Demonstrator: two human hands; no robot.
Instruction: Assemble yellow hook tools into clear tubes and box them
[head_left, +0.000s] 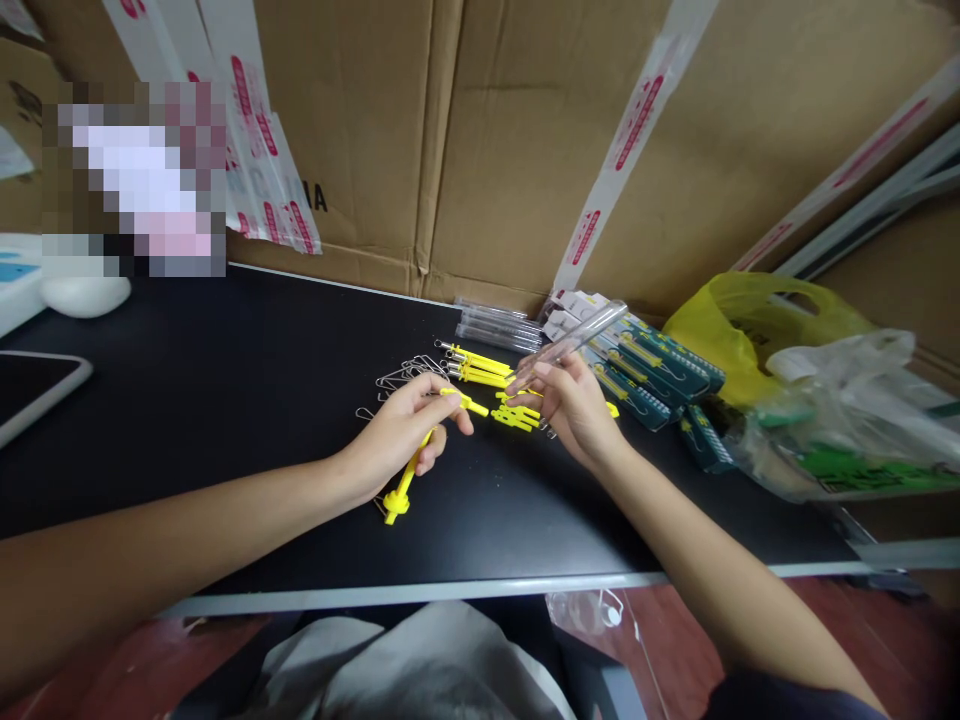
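Observation:
My left hand (pixel 405 430) is closed around a long yellow plastic tool (pixel 409 480) whose base end points toward me, its tip (pixel 469 403) sticking out past my fingers. My right hand (pixel 574 405) grips a clear plastic tube (pixel 577 340) that slants up and to the right. Between the two hands, on the black table (pixel 225 400), lie several more yellow tools (pixel 480 368) and small yellow pieces (pixel 516 416). A pile of thin wire loops (pixel 405 375) lies just behind my left hand.
More clear tubes (pixel 499 325) lie at the back by the cardboard wall (pixel 450 130). Green packaged cards (pixel 652 370) are stacked to the right, beside a yellow bag (pixel 750 320) and a clear bag (pixel 840 420). A tablet edge (pixel 37 385) shows at far left.

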